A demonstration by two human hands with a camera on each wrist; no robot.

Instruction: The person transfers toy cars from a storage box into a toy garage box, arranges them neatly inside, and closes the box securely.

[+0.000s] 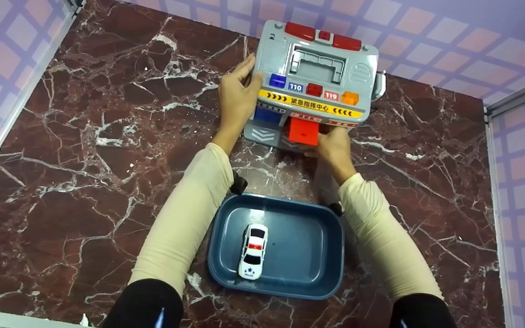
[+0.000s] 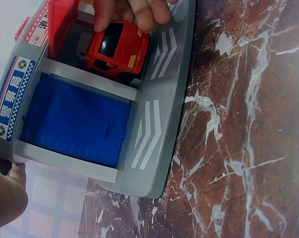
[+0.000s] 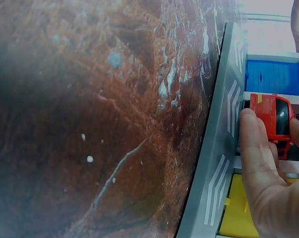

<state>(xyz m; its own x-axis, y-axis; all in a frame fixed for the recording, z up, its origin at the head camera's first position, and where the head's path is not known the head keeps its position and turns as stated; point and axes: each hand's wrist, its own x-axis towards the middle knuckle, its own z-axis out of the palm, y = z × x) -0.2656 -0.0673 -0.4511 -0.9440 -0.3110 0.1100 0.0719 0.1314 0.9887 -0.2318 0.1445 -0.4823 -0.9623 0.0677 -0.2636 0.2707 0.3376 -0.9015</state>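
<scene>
The R hand (image 1: 335, 146) had the red car (image 3: 273, 116) pinched btwn thumb and fingers, at the mouth of the toy garage's (image 1: 271, 54) middle bay, under the raised red door (image 1: 303, 132); the L hand (image 1: 239, 91) grasped the garage's left side. Main risk, prob.: the car going in askew and jamming on a white post (image 2: 107, 84), as it sat v. close to the one on the blue door (image 2: 75, 119) side. The red door might also drop on the car roof or fingertips if knocked, and R knuckles could bump the yellow door (image 3: 238, 208) to the right. If the L grip slackened, a hard push might slide the garage toward the far wall. The white police car (image 1: 253, 250) lay in the tray (image 1: 339, 246), near side, well apart, so low risk there. Hard to see: from the head view, roof + red door hid the red car and most R fingertips. The left wrist view cut the R hand off at the top; the right wrist view showed only a bit of the L hand. Bay depth, car's inner end & L fingertips: couldn't tell.
</scene>
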